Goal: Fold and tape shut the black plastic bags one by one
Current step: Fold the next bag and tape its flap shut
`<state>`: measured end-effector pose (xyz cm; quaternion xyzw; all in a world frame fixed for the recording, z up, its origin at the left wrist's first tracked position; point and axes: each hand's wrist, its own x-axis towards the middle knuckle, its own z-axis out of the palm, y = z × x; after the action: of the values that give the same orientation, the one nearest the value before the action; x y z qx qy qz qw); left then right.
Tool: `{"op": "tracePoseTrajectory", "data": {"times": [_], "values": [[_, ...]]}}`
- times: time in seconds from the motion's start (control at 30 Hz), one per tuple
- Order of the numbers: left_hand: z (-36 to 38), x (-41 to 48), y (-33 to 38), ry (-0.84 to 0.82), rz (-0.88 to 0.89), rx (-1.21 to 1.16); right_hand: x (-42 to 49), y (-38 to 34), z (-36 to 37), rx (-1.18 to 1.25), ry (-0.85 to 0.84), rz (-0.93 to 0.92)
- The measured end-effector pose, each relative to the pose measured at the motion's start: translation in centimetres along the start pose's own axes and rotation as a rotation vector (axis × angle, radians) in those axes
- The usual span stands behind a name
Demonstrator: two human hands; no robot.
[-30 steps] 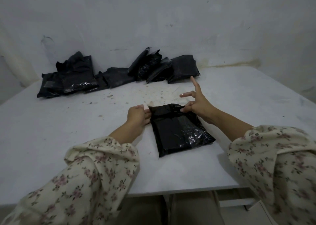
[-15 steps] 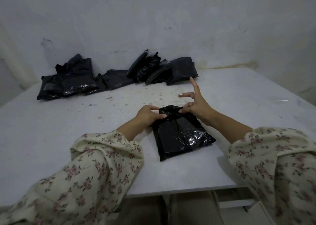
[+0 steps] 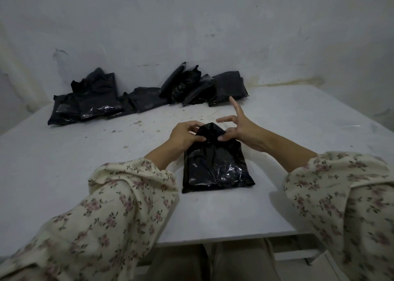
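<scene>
Cream floral sleeves point(image 3: 119, 206), beige trousers point(image 3: 234, 261)

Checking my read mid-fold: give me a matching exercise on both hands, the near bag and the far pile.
1 left hand
2 right hand
3 near black bag
4 pile of black bags

A heaped at the far side
B index finger raised, thumb pinching
C top gathered between both hands
D fingers curled round the bag top

Pairs: 1-D, 2-B, 3-C, 4-A
</scene>
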<state>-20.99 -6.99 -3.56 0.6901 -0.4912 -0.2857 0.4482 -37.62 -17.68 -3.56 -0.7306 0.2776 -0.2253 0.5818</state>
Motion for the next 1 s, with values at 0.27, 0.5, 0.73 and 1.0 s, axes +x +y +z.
{"op": "tracePoseTrajectory", "data": {"times": [0.27,0.5,0.73,1.0], "values": [[0.6,-1.1,-1.1,-0.078,0.046,-0.005,-0.7,0.3,1.2,-0.235,0.098,-0.212],[1.3,-1.2,-2.4,0.024,0.092,0.034,-1.4,-0.2,1.2,-0.153,-0.061,-0.157],[1.5,-1.3,-2.8,0.068,0.173,0.075,-2.0,-0.8,1.6,-0.177,-0.049,-0.156],[1.3,-1.9,-3.3,0.147,0.257,0.115,-3.5,-0.3,2.3,-0.091,-0.126,-0.162]]}}
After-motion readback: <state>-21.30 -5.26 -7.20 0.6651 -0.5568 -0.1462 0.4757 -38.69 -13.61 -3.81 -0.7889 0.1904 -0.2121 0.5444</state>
